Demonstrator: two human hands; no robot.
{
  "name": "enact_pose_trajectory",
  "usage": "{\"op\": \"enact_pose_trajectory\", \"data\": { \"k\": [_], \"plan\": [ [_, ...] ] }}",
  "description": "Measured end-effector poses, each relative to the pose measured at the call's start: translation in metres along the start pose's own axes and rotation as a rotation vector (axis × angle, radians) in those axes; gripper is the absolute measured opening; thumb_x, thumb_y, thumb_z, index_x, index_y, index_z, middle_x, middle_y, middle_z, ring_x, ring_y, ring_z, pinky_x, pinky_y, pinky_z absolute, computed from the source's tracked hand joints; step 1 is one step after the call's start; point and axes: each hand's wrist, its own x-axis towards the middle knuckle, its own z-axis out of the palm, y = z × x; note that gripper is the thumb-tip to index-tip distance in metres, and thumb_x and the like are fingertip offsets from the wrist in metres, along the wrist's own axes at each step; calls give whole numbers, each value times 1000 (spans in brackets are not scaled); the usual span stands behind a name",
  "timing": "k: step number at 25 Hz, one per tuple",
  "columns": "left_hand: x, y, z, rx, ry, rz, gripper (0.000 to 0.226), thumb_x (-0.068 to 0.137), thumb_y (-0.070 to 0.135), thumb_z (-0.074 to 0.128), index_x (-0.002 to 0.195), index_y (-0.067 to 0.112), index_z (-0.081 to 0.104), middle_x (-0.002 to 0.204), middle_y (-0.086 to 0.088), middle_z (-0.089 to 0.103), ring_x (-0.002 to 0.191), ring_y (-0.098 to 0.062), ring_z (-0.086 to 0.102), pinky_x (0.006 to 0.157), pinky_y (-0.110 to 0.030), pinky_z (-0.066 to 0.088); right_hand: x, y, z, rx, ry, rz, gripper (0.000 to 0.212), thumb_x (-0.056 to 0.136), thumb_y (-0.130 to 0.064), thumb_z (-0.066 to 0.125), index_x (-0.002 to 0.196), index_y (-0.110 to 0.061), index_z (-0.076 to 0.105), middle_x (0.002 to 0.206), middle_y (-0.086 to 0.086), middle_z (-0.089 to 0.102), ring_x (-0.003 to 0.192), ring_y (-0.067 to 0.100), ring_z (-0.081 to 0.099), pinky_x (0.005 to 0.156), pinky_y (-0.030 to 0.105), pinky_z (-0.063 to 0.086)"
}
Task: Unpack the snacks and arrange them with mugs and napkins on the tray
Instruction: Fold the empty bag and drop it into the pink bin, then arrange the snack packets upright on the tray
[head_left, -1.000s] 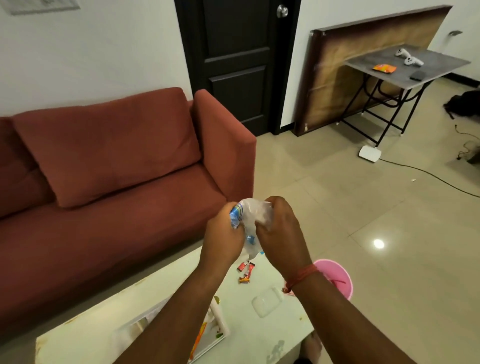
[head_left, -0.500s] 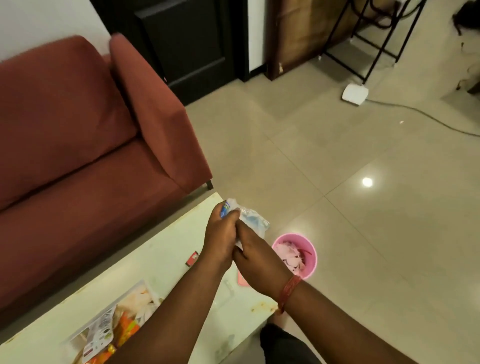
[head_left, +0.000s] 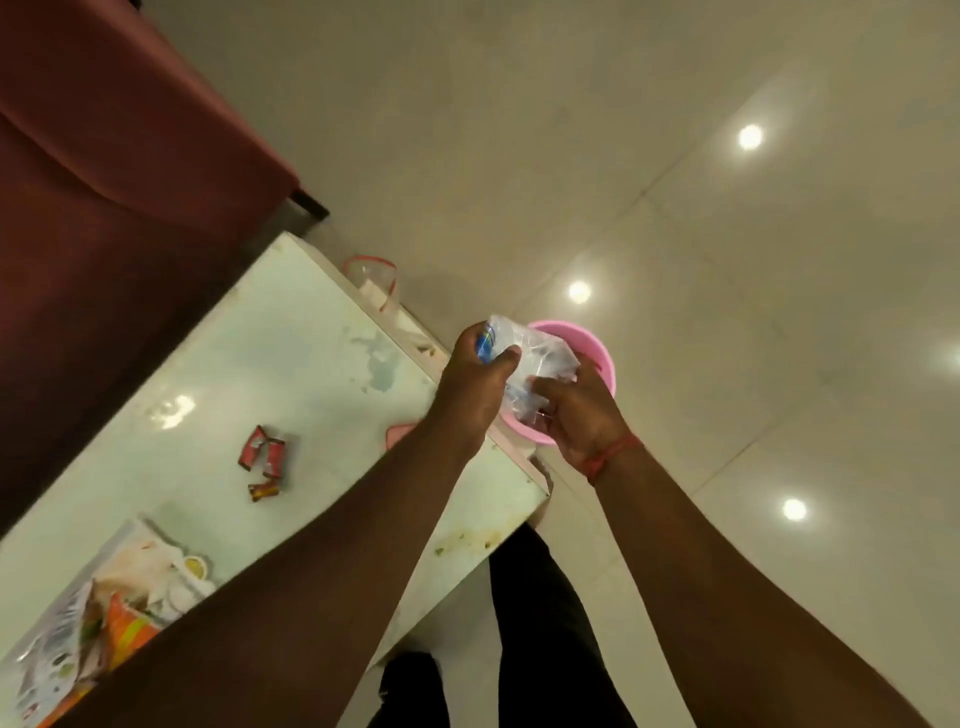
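view from above of two bare hands holding a crumpled clear wrapper (head_left: 524, 364) over a pink bin (head_left: 597, 364) that stands on the tiled floor (head_left: 675, 208) just right of a white table (head_left: 260, 364). the left hand (head_left: 475, 387) grips the wrapper's far end, where a blue print shows; the right hand (head_left: 579, 413), a red thread on its wrist, pinches the near end. on the table lie three small red candies (head_left: 266, 460) close together, well left of the hands. at the near left corner rests a tray (head_left: 171, 566) with snack packets (head_left: 122, 629). a red sofa (head_left: 104, 182) stands at far left.
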Motion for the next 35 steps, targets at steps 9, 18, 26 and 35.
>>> {"op": "enact_pose_trajectory", "data": {
  "k": [9, 18, 26, 35],
  "plan": [
    [47, -78, 7, 182, 54, 44, 55, 94, 18, 59, 145, 26, 41, 146, 4, 50, 102, 2, 54, 58, -1, 42, 148, 49, -48, -219, 562, 201, 93, 85, -24, 75, 153, -14, 12, 142, 17, 46, 118, 40, 55, 91, 57, 55],
    [28, -85, -40, 178, 73, 172, 56, 96, 23, 59, 147, 27, 38, 153, 4, 44, 135, -12, 46, 73, 0, 37, 128, 72, -29, -920, 437, 15, 75, 95, -33, 56, 155, -13, 16, 145, 16, 45, 126, 37, 52, 102, 51, 49],
    [-39, -148, -203, 544, 99, 412, 66, 97, 23, 57, 155, 12, 26, 163, -11, 26, 151, -22, 23, 121, -33, 20, 29, 118, 87, -1416, 418, -483, 66, 96, -43, 51, 150, -12, 30, 147, 17, 41, 132, 38, 45, 106, 53, 41],
    [-151, -326, -470, 736, 393, 354, 71, 93, 38, 59, 154, 17, 29, 164, -16, 20, 150, -35, 19, 121, -43, 17, -93, 350, 286, -1730, 52, -960, 63, 97, -40, 50, 150, -10, 34, 157, 13, 35, 146, 29, 32, 116, 50, 29]
  ]
}}
